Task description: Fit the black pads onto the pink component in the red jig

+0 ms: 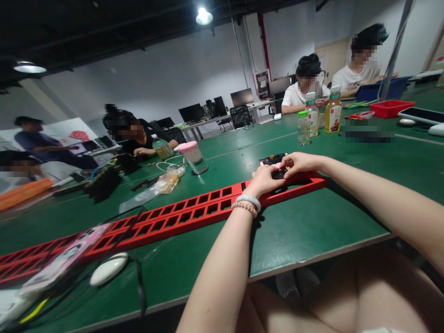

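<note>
In the head view both bare hands meet over the right end of a long red slotted tray [194, 213] that runs slantwise across the green table [312, 231]; the left hand [264, 179], with two bead bracelets [247, 203] at its wrist, is curled over a small black part [278, 175] and its fingers close around the part's near side; the right hand [299, 163] comes in from the right and pinches the same black part from the far side with bent fingertips, so both hands have hold of it; the part sits right at the tray's end, touching it or just above it, which of the two cannot be told; just behind the hands lies a black block of small pieces [272, 159]; farther left on the table stand a clear cup with a pink lid [193, 156] and a crumpled clear plastic bag [163, 184]; near the lower left edge lie a white mouse [108, 268] and a pink phone case [64, 259] resting on the tray; well beyond the hands stand three drink bottles [317, 116] and a red bin [391, 108]; other people sit at the far sides of the table, their hands well apart from these two.
</note>
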A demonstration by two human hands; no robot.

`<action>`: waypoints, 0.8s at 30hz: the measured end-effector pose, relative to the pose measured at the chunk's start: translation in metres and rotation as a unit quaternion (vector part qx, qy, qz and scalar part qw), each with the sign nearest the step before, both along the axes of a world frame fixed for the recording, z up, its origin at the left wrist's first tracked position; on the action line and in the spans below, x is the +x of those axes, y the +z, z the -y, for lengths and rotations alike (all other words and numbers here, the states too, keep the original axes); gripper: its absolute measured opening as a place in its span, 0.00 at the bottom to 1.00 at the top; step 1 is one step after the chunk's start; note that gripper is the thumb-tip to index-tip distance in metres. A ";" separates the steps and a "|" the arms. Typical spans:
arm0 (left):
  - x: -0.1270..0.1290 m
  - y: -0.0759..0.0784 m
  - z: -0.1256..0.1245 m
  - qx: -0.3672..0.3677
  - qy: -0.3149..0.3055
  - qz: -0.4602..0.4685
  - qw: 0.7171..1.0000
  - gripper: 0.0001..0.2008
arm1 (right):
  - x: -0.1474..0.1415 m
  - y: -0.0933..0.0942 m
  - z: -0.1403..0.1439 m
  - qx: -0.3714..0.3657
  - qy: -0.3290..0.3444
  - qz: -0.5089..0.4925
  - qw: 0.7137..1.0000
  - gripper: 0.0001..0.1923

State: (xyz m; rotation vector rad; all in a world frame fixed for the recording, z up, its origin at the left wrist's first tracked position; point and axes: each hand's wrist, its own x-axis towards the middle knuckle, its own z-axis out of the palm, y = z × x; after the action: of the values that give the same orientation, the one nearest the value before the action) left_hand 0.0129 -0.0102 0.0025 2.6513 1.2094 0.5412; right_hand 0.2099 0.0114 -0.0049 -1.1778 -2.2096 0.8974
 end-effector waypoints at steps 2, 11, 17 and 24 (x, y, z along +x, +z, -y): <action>0.000 0.001 0.002 -0.001 0.006 -0.008 1.000 0.25 | 0.000 0.000 0.001 0.003 -0.005 0.005 1.000 0.27; 0.000 0.000 0.002 0.011 -0.025 0.006 1.000 0.23 | 0.001 -0.006 -0.005 -0.017 0.009 -0.021 1.000 0.28; 0.000 0.000 0.002 0.024 -0.039 0.012 0.999 0.21 | 0.002 -0.009 -0.007 -0.011 0.015 -0.015 1.000 0.27; 0.000 0.002 0.006 0.020 -0.030 0.016 0.999 0.20 | 0.000 -0.008 -0.005 -0.014 0.013 -0.017 1.000 0.26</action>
State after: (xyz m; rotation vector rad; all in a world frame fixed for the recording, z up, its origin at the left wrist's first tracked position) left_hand 0.0134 -0.0159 0.0048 2.6913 1.1174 0.6016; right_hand 0.2097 0.0167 -0.0128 -1.1398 -2.1964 0.9552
